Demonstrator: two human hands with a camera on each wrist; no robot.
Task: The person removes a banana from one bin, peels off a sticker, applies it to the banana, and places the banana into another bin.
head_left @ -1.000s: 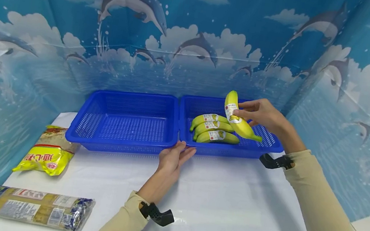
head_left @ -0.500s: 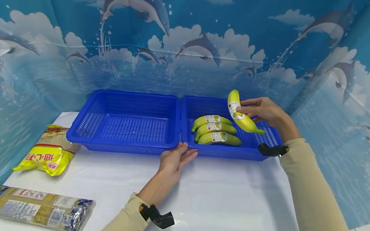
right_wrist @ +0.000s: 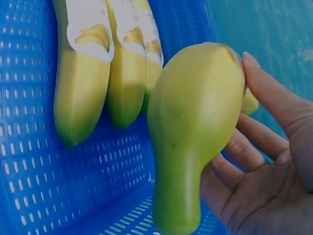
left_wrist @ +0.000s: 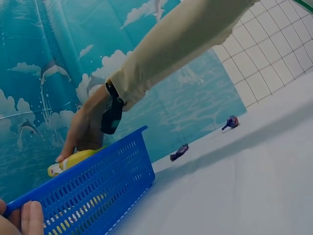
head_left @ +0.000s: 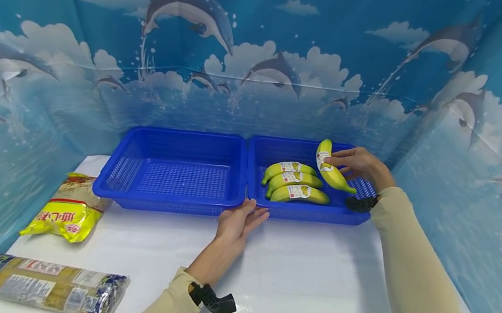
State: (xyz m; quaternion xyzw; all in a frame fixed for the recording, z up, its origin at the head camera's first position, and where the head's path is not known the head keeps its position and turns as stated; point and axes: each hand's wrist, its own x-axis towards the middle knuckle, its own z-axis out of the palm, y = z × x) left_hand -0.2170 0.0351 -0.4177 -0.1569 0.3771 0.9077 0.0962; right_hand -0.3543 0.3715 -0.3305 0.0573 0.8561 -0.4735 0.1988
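My right hand (head_left: 361, 162) pinches a yellow-green banana (head_left: 330, 171) with a white label, tilted above the right blue basket (head_left: 310, 217). In the right wrist view, the held banana (right_wrist: 186, 127) points its green stem toward the camera, thumb on one side and fingers behind. Three labelled bananas (head_left: 298, 181) lie side by side in that basket's left part. My left hand (head_left: 235, 222) holds the front rim where the two baskets meet, its thumb at the top edge; in the left wrist view its fingers (left_wrist: 32, 218) show at the rim.
The left blue basket (head_left: 175, 205), with nothing in it, adjoins the right one. At the left lie a yellow pasta bag (head_left: 67, 215) and a long spaghetti pack (head_left: 44, 285). Two small dark wrapped items (left_wrist: 180, 152) lie on the table beyond the right basket. A dolphin-print curtain (head_left: 220, 103) stands behind.
My right hand, with the banana, has moved slightly right and lower into the right basket. The head view has shifted a little; my left hand stays at the rim.
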